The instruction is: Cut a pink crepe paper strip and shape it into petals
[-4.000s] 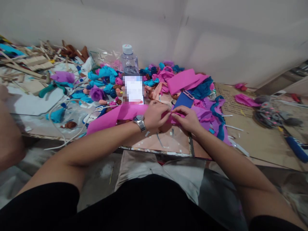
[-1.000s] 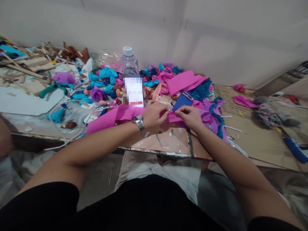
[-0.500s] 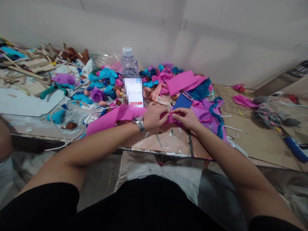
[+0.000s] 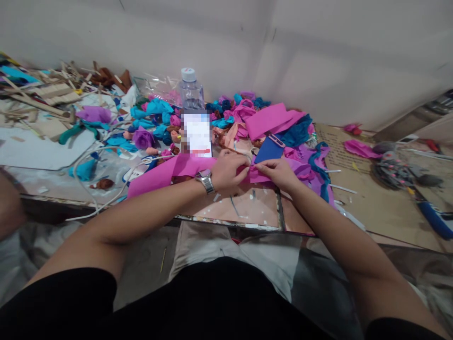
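Note:
A long strip of magenta crepe paper (image 4: 154,180) runs along the table's front part and passes under my left wrist to my fingers. My left hand (image 4: 228,171), with a metal watch (image 4: 205,181) on the wrist, is closed on the strip. To its right my right hand (image 4: 278,172) pinches the same paper between thumb and forefinger. A short stretch of magenta shows between the two hands. Just behind them lie a blue card-like piece (image 4: 269,150) and a pink-framed cutter or clip (image 4: 277,140), whose kind I cannot make out.
A phone (image 4: 197,134) leans before a clear bottle (image 4: 191,89). Crepe paper flowers (image 4: 143,138) and scraps heap around it. Wood sticks (image 4: 53,94) and green-handled pliers (image 4: 76,133) lie left, beside a white cable (image 4: 95,189). Cardboard (image 4: 348,174) covers the right. Another person's arm (image 4: 10,203) shows at far left.
My right hand has drawn slightly away from my left, and the magenta paper between them shows flatter. My left hand has barely moved.

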Tool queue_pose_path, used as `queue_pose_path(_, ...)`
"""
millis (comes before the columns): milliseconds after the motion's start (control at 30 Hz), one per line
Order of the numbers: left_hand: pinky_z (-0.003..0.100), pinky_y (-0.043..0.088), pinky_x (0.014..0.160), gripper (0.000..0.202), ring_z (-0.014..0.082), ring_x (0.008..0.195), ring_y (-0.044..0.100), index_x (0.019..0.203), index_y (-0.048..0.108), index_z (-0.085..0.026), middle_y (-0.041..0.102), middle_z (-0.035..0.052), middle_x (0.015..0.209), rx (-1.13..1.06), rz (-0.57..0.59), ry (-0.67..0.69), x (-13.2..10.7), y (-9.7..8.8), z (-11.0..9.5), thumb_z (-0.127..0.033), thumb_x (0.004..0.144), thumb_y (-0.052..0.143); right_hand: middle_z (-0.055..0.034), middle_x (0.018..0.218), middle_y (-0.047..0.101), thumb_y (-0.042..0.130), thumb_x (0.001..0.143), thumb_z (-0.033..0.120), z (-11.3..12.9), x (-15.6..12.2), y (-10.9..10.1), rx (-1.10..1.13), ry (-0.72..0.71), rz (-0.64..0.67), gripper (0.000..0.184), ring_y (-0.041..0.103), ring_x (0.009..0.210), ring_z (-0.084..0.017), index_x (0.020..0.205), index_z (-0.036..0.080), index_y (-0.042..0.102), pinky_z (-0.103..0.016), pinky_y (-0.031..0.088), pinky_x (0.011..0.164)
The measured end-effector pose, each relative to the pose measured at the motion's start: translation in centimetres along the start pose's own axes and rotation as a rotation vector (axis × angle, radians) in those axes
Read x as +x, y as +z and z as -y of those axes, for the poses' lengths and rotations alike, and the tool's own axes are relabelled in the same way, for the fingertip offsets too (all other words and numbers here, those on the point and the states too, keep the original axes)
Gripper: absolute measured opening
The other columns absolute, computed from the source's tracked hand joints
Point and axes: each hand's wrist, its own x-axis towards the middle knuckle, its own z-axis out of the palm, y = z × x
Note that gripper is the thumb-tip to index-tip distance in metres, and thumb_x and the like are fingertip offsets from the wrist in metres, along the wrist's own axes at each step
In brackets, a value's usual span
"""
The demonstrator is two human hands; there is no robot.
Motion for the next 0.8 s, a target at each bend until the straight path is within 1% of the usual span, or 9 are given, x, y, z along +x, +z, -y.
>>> queue_pose_path(100, 0.048, 0.035, 0.098, 0.023, 0.0251, 0.098, 0.068, 0.097, 0.068, -0.022, 0.077, 0.0040, 0.099, -0.003, 0.001, 0.002, 0.03, -0.02, 0.03, -0.036, 0.100, 0.051, -0.0037, 0.084, 0.081, 0.084, 0.073, 0.063, -0.04, 0.12, -0.15, 0.021, 0.007, 0.076, 0.047, 0.066, 0.069, -0.018, 0.091, 0.019, 0.087, -0.029, 0.051, 0.065)
queue_pose_path(200, 0.048, 0.034, 0.098, 0.022, 0.0249, 0.098, 0.068, 0.096, 0.068, -0.022, 0.077, 0.0034, 0.098, -0.008, -0.003, 0.001, 0.05, -0.07, -0.01, -0.036, 0.100, 0.051, -0.0031, 0.083, 0.081, 0.086, 0.071, 0.061, 0.00, 0.16, -0.15, 0.034, 0.012, 0.113, 0.046, 0.065, 0.068, -0.018, 0.090, 0.019, 0.087, -0.029, 0.050, 0.065)
queue_pose_path(333, 0.047, 0.034, 0.097, 0.022, 0.0246, 0.097, 0.068, 0.096, 0.068, -0.022, 0.077, 0.0029, 0.098, -0.015, 0.007, 0.000, 0.03, -0.17, -0.16, -0.036, 0.100, 0.051, -0.0024, 0.080, 0.079, 0.087, 0.072, 0.061, 0.16, -0.07, -0.11, 0.072, 0.032, 0.112, 0.044, 0.064, 0.068, -0.017, 0.086, 0.019, 0.086, -0.029, 0.048, 0.065)
queue_pose_path(533, 0.047, 0.035, 0.098, 0.024, 0.0246, 0.094, 0.067, 0.097, 0.068, -0.022, 0.077, 0.0037, 0.097, 0.004, 0.008, -0.002, -0.01, -0.28, -0.36, -0.036, 0.100, 0.050, -0.0019, 0.082, 0.079, 0.089, 0.070, 0.060, 0.33, -0.23, -0.48, 0.160, 0.100, 0.148, 0.044, 0.064, 0.071, -0.016, 0.086, 0.019, 0.085, -0.028, 0.049, 0.069)
queue_pose_path(667, 0.046, 0.035, 0.096, 0.024, 0.0245, 0.094, 0.067, 0.097, 0.068, -0.022, 0.077, 0.0036, 0.097, 0.002, 0.004, 0.005, -0.03, -0.14, -0.24, -0.037, 0.100, 0.050, -0.0029, 0.081, 0.078, 0.090, 0.069, 0.062, 0.25, -0.06, -0.63, 0.186, 0.114, 0.146, 0.046, 0.064, 0.070, -0.016, 0.084, 0.018, 0.084, -0.029, 0.050, 0.069)
queue_pose_path(800, 0.045, 0.035, 0.096, 0.023, 0.0242, 0.096, 0.068, 0.098, 0.069, -0.022, 0.078, 0.0035, 0.099, -0.013, 0.012, 0.003, -0.07, 0.13, -0.13, -0.037, 0.100, 0.051, -0.0044, 0.087, 0.079, 0.089, 0.070, 0.061, 0.32, -0.19, -0.32, 0.154, 0.088, 0.131, 0.047, 0.067, 0.073, -0.017, 0.091, 0.019, 0.084, -0.030, 0.053, 0.068)
